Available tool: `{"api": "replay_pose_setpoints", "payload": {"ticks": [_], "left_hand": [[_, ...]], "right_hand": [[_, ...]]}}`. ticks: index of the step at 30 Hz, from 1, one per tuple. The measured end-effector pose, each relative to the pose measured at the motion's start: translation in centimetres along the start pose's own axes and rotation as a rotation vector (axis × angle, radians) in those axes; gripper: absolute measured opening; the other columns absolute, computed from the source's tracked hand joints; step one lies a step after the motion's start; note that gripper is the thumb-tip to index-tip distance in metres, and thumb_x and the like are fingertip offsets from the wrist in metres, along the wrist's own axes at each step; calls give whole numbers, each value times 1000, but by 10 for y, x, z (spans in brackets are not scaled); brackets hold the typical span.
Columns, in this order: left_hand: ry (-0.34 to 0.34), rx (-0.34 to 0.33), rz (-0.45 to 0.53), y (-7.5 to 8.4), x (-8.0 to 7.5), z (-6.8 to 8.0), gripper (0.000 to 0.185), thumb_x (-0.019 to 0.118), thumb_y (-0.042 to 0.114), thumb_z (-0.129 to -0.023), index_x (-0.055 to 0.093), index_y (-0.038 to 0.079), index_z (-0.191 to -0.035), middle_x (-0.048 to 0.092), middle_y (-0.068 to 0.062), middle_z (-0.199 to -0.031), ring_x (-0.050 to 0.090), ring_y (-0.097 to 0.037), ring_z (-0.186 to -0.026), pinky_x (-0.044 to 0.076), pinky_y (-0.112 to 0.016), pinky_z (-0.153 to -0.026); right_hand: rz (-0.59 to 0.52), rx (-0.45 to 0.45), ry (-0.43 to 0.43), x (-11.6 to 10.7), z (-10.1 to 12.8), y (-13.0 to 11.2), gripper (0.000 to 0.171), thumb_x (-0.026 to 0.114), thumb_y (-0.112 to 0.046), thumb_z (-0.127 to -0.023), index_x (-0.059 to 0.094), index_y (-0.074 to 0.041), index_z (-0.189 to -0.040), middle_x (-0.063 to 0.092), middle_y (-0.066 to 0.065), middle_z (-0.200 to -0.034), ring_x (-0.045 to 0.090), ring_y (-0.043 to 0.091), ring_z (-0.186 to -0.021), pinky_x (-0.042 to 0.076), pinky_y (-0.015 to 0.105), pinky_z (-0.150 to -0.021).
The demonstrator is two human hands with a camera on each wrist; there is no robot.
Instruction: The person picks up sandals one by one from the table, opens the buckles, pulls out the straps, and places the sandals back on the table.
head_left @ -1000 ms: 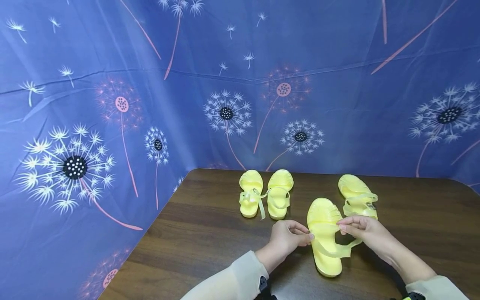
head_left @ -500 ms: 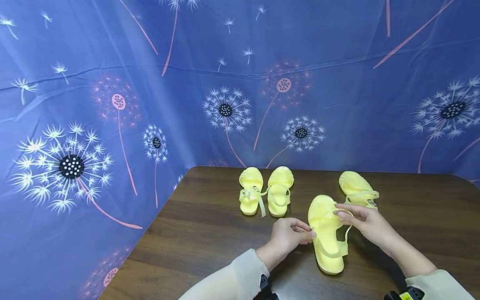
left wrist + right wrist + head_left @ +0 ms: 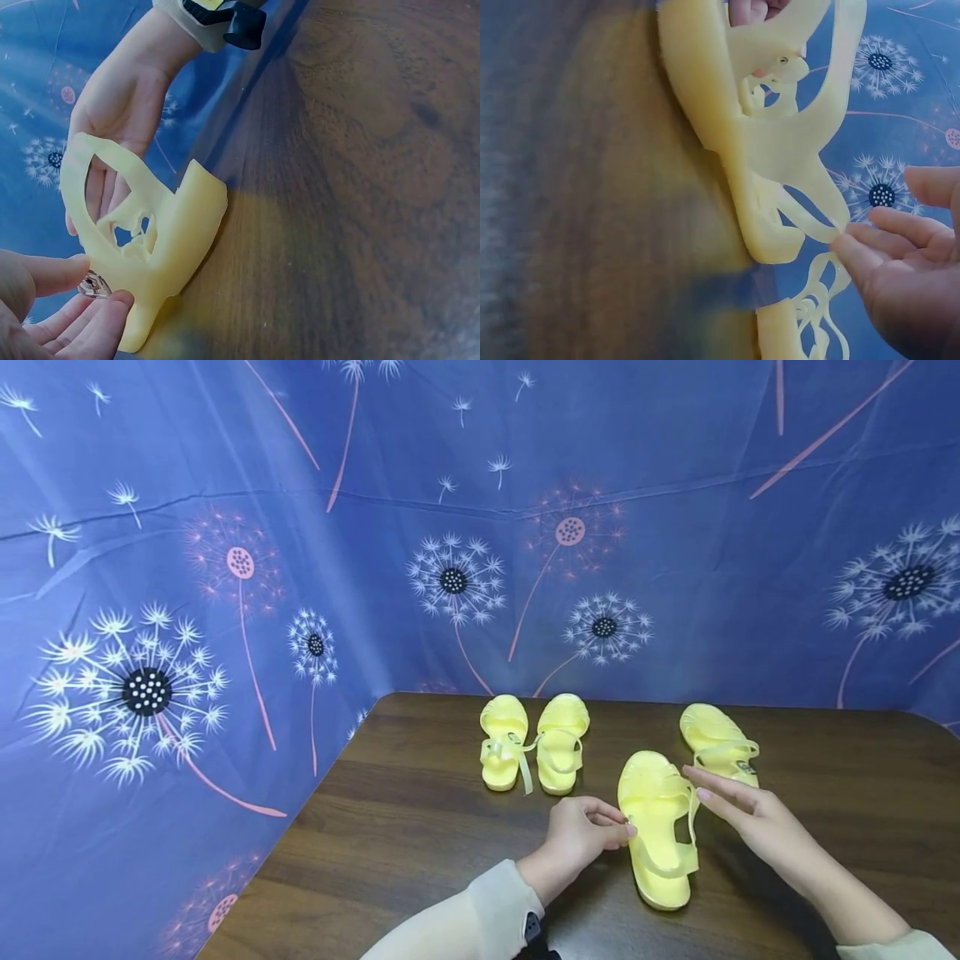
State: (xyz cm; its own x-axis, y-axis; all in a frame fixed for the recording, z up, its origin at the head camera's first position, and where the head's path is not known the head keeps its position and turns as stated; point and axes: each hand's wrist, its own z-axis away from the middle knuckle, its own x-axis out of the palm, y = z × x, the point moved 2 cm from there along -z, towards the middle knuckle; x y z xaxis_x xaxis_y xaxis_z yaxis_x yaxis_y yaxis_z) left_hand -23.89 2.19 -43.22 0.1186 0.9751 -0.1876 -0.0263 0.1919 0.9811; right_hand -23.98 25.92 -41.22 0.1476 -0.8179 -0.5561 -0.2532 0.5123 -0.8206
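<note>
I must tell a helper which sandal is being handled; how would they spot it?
On the brown table lie four yellow sandals. It is the nearest sandal, between the left hand and right hand; it alone is touched by fingers.

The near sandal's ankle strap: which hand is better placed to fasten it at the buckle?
Probably the left hand: its fingertips already pinch the near sandal at the buckle on its left edge. The right hand is open, its straight fingers only touching the strap on the other side.
</note>
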Motion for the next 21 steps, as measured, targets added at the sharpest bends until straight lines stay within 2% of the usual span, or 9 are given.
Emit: {"api": "replay_pose_setpoints", "payload": {"ticks": [1, 2, 4, 6, 8, 11, 14, 18, 21], "left_hand": [[-1, -3, 0, 0, 0, 0, 10, 81, 7, -75, 71, 6, -78, 72, -3, -67, 67, -13, -57, 56, -25, -57], [-1, -4, -1, -1, 0, 0, 10, 81, 8, -76, 71, 7, -78, 72, -3, -67, 67, -13, -57, 56, -25, -57], [4, -13, 6, -2, 0, 0, 10, 81, 8, -75, 71, 7, -78, 71, -2, -67, 67, -13, -57, 56, -26, -57], [4, -18, 7, -3, 1, 1, 10, 81, 8, -75, 71, 7, -78, 71, -2, -67, 67, -12, -56, 56, -26, -57], [5, -20, 14, -4, 1, 1, 10, 81, 7, -75, 72, 7, -77, 71, -2, -66, 67, -13, -56, 56, -26, -57], [10, -20, 36, -3, 2, 1, 10, 81, 5, -74, 72, 6, -78, 71, -3, -67, 68, -15, -57, 57, -27, -57], [9, -19, 58, -2, 2, 2, 10, 80, 4, -75, 72, 5, -80, 71, -4, -69, 69, -16, -60, 58, -27, -58], [10, -28, 73, 0, 2, 4, 12, 79, 3, -76, 72, 4, -86, 72, -4, -73, 69, -13, -63, 57, -26, -60], [11, -46, 83, 0, 1, 6, 16, 78, 4, -78, 73, 4, -93, 73, -3, -78, 67, -10, -68, 56, -25, -63]], "right_hand": [[-20, -4, -3, 0, 2, 1, 46, 43, -32, -104, 41, -18, -148, 45, -22, -142, 30, -27, -113, 36, 70, -90], [-22, -9, -2, 1, 4, 1, 46, 43, -31, -104, 41, -18, -148, 44, -25, -141, 30, -27, -114, 39, 64, -96], [-27, -21, 5, 2, 8, 3, 45, 43, -28, -105, 40, -18, -148, 44, -27, -142, 31, -27, -116, 43, 42, -102], [-23, -23, 23, 4, 12, 5, 45, 44, -27, -104, 41, -16, -148, 44, -30, -140, 31, -28, -116, 41, 18, -94], [-16, -4, 50, 5, 16, 7, 45, 47, -27, -103, 43, -17, -147, 45, -29, -141, 30, -29, -117, 33, 4, -80], [-61, 58, 68, 8, 20, 11, 46, 48, -30, -103, 42, -19, -147, 44, -26, -143, 30, -30, -114, 33, 3, -78], [-163, 114, 83, 12, 23, 13, 49, 49, -30, -102, 40, -15, -148, 45, -26, -142, 36, -27, -112, 36, 2, -79], [-357, 145, 112, 21, 27, 14, 57, 52, -23, -101, 32, 2, -148, 51, -34, -127, 50, -19, -108, 41, 2, -80], [-446, 199, 111, 27, 29, 14, 65, 53, -25, -101, 25, 9, -148, 52, -37, -117, 54, -16, -104, 44, 3, -80]]}}
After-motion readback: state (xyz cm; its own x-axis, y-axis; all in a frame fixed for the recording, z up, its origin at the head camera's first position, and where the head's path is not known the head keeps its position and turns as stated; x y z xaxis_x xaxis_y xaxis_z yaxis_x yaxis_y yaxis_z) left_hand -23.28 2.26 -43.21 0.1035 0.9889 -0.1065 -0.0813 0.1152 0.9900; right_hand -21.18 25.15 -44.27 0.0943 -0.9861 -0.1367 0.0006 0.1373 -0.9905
